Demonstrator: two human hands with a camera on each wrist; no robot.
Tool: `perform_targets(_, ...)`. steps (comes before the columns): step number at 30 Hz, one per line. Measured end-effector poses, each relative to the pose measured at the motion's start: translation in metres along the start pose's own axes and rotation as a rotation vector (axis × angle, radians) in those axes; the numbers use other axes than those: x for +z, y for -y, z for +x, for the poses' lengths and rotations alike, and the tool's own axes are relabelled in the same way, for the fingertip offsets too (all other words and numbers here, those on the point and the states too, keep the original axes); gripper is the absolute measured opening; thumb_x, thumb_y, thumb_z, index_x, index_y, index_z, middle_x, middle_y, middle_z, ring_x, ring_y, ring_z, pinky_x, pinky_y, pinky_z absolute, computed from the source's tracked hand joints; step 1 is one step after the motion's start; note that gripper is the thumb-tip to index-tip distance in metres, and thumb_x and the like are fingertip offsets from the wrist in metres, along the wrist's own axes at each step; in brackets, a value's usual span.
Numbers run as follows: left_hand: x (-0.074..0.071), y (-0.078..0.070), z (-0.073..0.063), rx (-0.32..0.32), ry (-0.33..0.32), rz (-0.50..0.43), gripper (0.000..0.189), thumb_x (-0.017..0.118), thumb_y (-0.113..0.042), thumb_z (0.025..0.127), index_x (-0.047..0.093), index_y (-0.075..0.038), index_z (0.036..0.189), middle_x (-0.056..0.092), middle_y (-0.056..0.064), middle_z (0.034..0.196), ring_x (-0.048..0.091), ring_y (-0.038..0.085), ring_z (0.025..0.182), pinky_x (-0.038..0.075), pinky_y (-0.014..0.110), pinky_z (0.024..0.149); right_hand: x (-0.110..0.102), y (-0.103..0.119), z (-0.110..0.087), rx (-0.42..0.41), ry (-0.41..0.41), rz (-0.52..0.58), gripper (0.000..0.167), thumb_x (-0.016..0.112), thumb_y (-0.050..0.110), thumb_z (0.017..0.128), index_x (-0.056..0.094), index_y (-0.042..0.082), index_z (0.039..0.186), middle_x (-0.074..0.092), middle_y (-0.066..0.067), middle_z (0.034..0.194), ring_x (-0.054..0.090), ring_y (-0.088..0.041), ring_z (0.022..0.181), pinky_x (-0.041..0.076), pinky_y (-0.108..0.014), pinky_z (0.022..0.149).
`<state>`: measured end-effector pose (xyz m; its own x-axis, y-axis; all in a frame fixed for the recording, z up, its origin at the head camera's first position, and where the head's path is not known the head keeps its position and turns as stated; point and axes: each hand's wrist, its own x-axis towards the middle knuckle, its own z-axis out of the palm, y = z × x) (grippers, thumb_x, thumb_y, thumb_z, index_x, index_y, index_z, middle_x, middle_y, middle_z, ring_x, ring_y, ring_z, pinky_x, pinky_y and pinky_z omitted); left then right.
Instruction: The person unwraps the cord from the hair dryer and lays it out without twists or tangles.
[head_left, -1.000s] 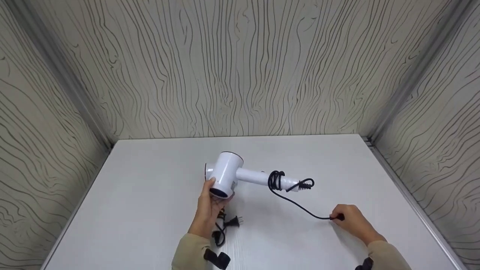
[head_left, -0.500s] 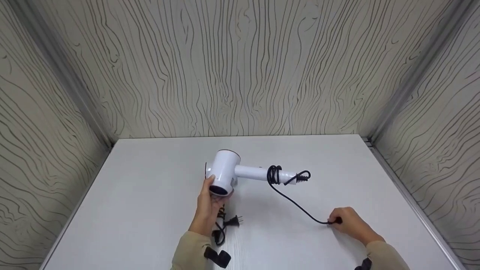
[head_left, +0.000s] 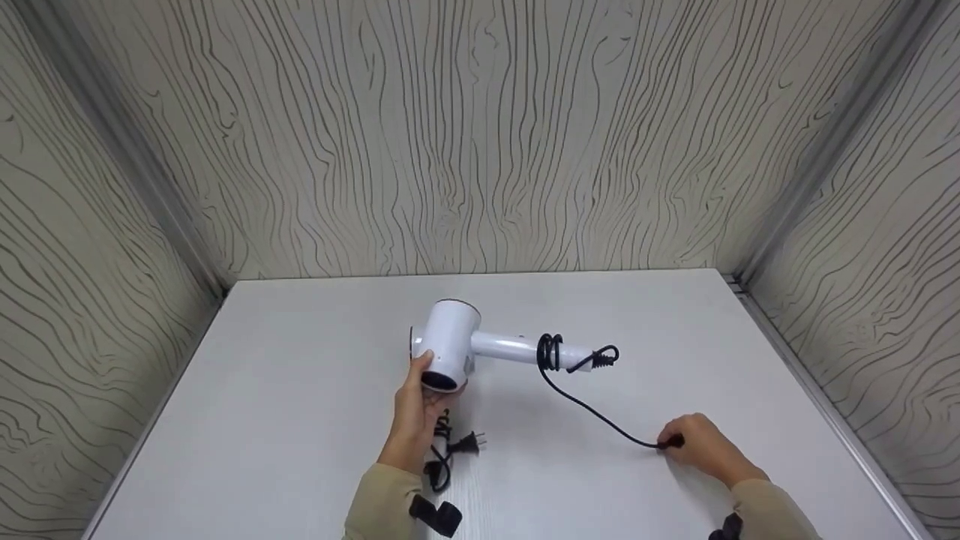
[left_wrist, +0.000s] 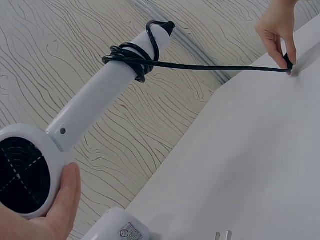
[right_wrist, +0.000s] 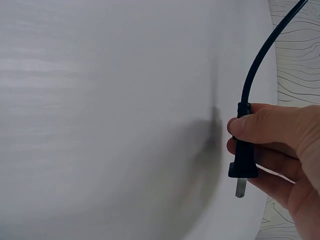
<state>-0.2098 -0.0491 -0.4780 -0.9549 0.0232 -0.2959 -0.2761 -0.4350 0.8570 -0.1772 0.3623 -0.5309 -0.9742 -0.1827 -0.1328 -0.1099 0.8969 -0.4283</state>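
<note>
My left hand (head_left: 414, 416) grips a white hair dryer (head_left: 453, 337) by its barrel, thumb along the side. The dryer's handle points right, and black cord (head_left: 550, 352) is coiled in several turns near the handle's end. From the coil a single length runs down to the right. My right hand (head_left: 701, 446) pinches the black plug (right_wrist: 244, 157) at the end of that cord between thumb and fingers, one metal prong showing in the right wrist view. In the left wrist view the dryer's dark round end (left_wrist: 22, 175) faces the camera.
A second white appliance with its own black cord lies below my left hand, mostly hidden, its plug (head_left: 466, 443) on the white table (head_left: 285, 390). Its labelled white body (left_wrist: 120, 227) shows in the left wrist view. Patterned walls (head_left: 480, 150) enclose the table behind and at both sides.
The dryer's handle has tilted up slightly and the dryer has shifted a little left. My right hand has moved slightly down with the plug, the cord still hanging between.
</note>
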Motion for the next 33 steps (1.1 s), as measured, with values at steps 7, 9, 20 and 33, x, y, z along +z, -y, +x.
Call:
perform_targets(7, 0.0016, -0.0016, -0.0002, -0.013, 0.023, 0.003, 0.075, 0.046, -0.048, 0.096, 0.025, 0.001, 0.148, 0.052, 0.023, 0.137, 0.066, 0.016, 0.105, 0.054, 0.034, 0.100, 0.0009, 0.0055, 0.0020, 0.115, 0.019, 0.010, 0.015, 0.071, -0.007, 0.074, 0.074, 0.004, 0.084, 0.073, -0.009, 0.088, 0.066, -0.026, 0.088, 0.055, -0.047, 0.085)
perform_targets(9, 0.0021, -0.0005, 0.0000, -0.013, 0.026, -0.001, 0.074, 0.045, -0.048, 0.096, 0.025, 0.001, 0.148, 0.052, 0.023, 0.137, 0.066, 0.016, 0.105, 0.054, 0.034, 0.100, 0.0008, 0.0061, 0.0022, 0.124, 0.020, 0.016, 0.015, 0.071, -0.006, 0.074, 0.074, 0.004, 0.084, 0.073, -0.008, 0.088, 0.066, -0.025, 0.088, 0.055, -0.047, 0.085)
perform_targets(20, 0.0038, 0.0026, -0.0009, -0.022, 0.031, 0.003, 0.071, 0.046, -0.046, 0.096, 0.028, 0.002, 0.145, 0.057, 0.017, 0.128, 0.065, 0.014, 0.102, 0.055, 0.032, 0.098, 0.0019, 0.0059, 0.0022, 0.122, 0.015, 0.001, 0.015, 0.072, -0.003, 0.074, 0.074, 0.004, 0.087, 0.073, -0.007, 0.088, 0.066, -0.024, 0.087, 0.056, -0.047, 0.085)
perform_targets(33, 0.0057, 0.0055, -0.0010, -0.013, 0.030, 0.003, 0.071, 0.046, -0.044, 0.096, 0.031, 0.007, 0.143, 0.060, 0.018, 0.124, 0.065, 0.015, 0.102, 0.055, 0.032, 0.098, 0.0013, 0.0081, 0.0006, 0.079, -0.004, 0.025, 0.014, 0.073, -0.002, 0.075, 0.074, 0.005, 0.087, 0.073, -0.007, 0.089, 0.063, -0.027, 0.091, 0.051, -0.052, 0.090)
